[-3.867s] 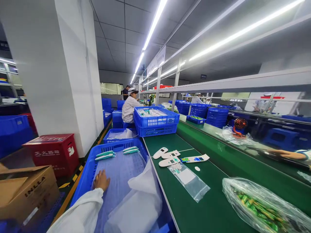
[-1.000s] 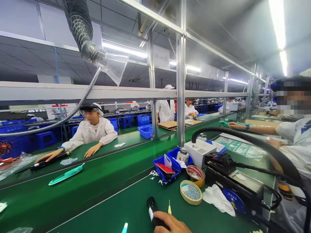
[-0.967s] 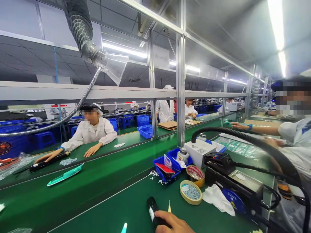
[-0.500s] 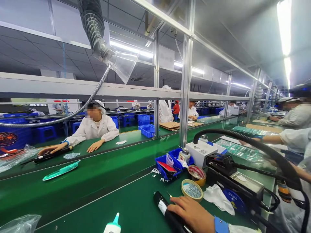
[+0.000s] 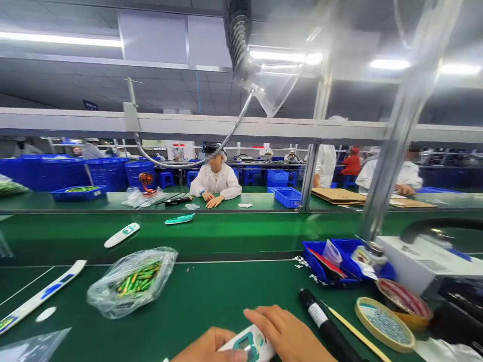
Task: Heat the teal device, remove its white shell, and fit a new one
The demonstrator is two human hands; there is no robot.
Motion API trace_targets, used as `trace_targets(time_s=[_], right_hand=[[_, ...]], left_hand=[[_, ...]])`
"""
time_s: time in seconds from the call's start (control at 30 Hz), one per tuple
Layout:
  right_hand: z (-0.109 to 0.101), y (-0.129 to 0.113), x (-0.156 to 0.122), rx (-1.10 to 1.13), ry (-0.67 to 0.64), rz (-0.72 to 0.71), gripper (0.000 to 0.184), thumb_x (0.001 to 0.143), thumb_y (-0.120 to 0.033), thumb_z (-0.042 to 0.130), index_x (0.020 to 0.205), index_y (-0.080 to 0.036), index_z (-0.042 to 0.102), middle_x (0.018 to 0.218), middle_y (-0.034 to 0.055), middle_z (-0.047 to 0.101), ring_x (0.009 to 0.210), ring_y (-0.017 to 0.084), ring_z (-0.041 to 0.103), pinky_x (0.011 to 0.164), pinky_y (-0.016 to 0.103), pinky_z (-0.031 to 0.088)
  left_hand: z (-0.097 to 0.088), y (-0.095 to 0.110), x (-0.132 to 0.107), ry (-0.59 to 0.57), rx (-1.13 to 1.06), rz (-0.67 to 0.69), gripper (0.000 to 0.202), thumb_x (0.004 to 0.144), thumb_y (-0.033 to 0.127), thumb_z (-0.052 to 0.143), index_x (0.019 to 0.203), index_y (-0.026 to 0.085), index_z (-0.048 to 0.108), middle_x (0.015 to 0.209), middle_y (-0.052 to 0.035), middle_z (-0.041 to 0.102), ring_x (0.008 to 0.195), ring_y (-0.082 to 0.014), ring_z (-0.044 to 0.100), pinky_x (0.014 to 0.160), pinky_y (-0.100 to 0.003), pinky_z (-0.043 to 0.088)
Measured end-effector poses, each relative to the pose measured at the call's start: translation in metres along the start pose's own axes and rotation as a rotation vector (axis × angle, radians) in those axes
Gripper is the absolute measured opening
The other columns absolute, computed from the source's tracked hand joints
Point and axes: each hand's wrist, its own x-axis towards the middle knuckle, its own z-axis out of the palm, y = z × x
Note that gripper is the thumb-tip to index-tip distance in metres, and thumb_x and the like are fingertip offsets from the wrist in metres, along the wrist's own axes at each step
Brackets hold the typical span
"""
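Observation:
At the bottom middle of the head view is a white-and-teal handheld device [image 5: 247, 344] with a small screen window. My left hand [image 5: 211, 346] grips its left end, the thumb lying across the front near the screen. My right hand [image 5: 289, 334] is closed over the right end, its fingers covering part of the casing. To the right of my right hand lies a black electric screwdriver [image 5: 326, 322] with a white label. Beside it is a thin yellow-handled tool [image 5: 356, 332] with a pointed tip. A round dish [image 5: 360, 314] of small screws stands further right.
A clear bag [image 5: 100, 294] of green-yellow parts lies left. Blue bins [image 5: 320, 261] with a jar, a tape roll [image 5: 422, 309] and a white machine [image 5: 418, 256] stand right. A white casing [image 5: 123, 235] and a teal casing [image 5: 180, 219] lie on the green belt; a co-worker [image 5: 216, 183] sits beyond.
The view has swung left. My right hand has left the electric screwdriver and is now on the white-and-teal device. My left hand has come into view holding it. The co-worker's hands have come together.

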Motion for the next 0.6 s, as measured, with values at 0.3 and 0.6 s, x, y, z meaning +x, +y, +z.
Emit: trace_targets(time_s=[0.3, 0.6], right_hand=[[0.01, 0.004, 0.091, 0.499, 0.341, 0.432, 0.036, 0.083, -0.049, 0.044, 0.104, -0.023, 0.057, 0.082, 0.0013, 0.063, 0.067, 0.015, 0.055, 0.059, 0.023, 0.039], [0.077, 0.013, 0.099, 0.736, 0.43, 0.684, 0.031, 0.072, -0.051, 0.053, 0.081, -0.022, 0.062, 0.056, -0.0026, 0.055, 0.054, 0.015, 0.048, 0.052, 0.024, 0.034]], left_hand=[[-0.077, 0.0, -0.017, 0.969, 0.0, 0.234, 0.068, 0.064, 0.073, 0.043, 0.099, 0.015, 0.05, 0.084, -0.006, 0.057, 0.069, -0.0163, 0.058, 0.063, -0.028, 0.047], [-0.071, -0.022, -0.009, 0.954, 0.605, 0.282, 0.054, 0.065, 0.049, 0.061, 0.109, 0.017, 0.053, 0.096, -0.0079, 0.056, 0.085, -0.0226, 0.054, 0.08, -0.037, 0.044]])
